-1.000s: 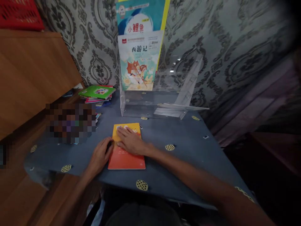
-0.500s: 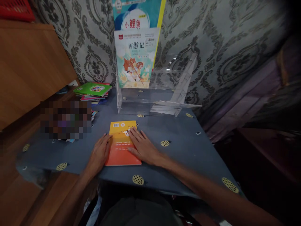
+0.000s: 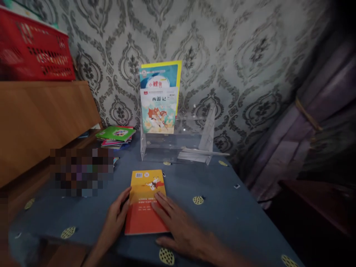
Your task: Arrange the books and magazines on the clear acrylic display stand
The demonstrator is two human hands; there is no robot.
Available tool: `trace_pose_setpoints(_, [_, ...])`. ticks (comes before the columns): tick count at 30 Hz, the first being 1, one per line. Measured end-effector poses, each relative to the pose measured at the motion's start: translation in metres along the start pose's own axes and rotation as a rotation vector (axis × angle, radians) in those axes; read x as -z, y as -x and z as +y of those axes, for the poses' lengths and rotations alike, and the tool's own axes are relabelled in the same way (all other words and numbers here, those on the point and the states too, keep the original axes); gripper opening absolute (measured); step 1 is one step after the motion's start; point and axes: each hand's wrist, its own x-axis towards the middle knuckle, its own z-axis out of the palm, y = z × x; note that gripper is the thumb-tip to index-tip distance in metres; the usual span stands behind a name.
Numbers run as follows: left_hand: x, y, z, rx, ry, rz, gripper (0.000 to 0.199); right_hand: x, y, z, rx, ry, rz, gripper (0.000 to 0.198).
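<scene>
An orange and yellow book (image 3: 144, 218) lies flat on the table, its barcode side facing up. My right hand (image 3: 178, 222) rests on the book's right side, fingers stretched out over the cover and thumb pointing past its lower right corner. Along the book's left edge, my left hand (image 3: 118, 211) has its fingers extended, with the index fingertip touching the edge. Beyond the book stands a clear plastic book rack (image 3: 178, 141). It holds a white book (image 3: 158, 115) in front of a taller blue and yellow book (image 3: 178, 70), both upright on the left side.
Stacked books with a green one (image 3: 115, 132) on top sit at the back left. A blurred-out patch hides things nearer on the left. A red basket (image 3: 47, 55) stands on a wooden cabinet (image 3: 50, 111). A purple curtain (image 3: 292, 148) hangs at the right beside the blue tablecloth (image 3: 222, 215).
The camera view has tilted up, so the scene sits lower. My right hand has slid down the cover toward me, uncovering the picture; my left hand stays at the left edge.
</scene>
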Motion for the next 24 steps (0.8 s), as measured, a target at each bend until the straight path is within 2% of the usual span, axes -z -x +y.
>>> trace_pose_setpoints(5, [0.003,0.011,0.02,0.305,0.482,-0.057,0.077,-0.001,0.004,0.003,-0.012,-0.032,0.031,0.092])
trace_pose_setpoints(8, [0.006,0.014,0.019,0.386,0.571,-0.117,0.076,-0.008,0.005,0.012,0.001,-0.046,0.063,0.094])
trace_pose_setpoints(10, [0.008,0.014,0.013,0.31,0.507,-0.137,0.064,-0.016,0.004,0.021,0.025,-0.049,0.112,0.094])
trace_pose_setpoints(13, [0.008,0.01,0.003,0.122,0.36,-0.181,0.052,-0.026,0.003,0.031,0.073,-0.048,0.218,0.085])
trace_pose_setpoints(17, [0.004,0.008,-0.001,-0.131,0.158,-0.182,0.042,-0.022,0.008,0.031,0.076,-0.11,0.269,0.069])
trace_pose_setpoints(19, [0.003,0.008,0.007,-0.301,-0.054,-0.11,0.037,-0.011,0.012,0.029,0.08,-0.167,0.313,0.057])
trace_pose_setpoints(21, [0.003,0.006,0.022,-0.439,-0.3,-0.062,0.037,0.003,0.014,0.028,0.092,-0.223,0.411,0.044])
trace_pose_setpoints(23, [0.003,-0.001,0.042,-0.518,-0.474,-0.065,0.035,0.02,0.013,0.026,0.089,-0.265,0.528,0.036])
trace_pose_setpoints(24, [0.003,-0.007,0.052,-0.552,-0.488,-0.061,0.03,0.03,0.011,0.024,0.081,-0.276,0.58,0.034])
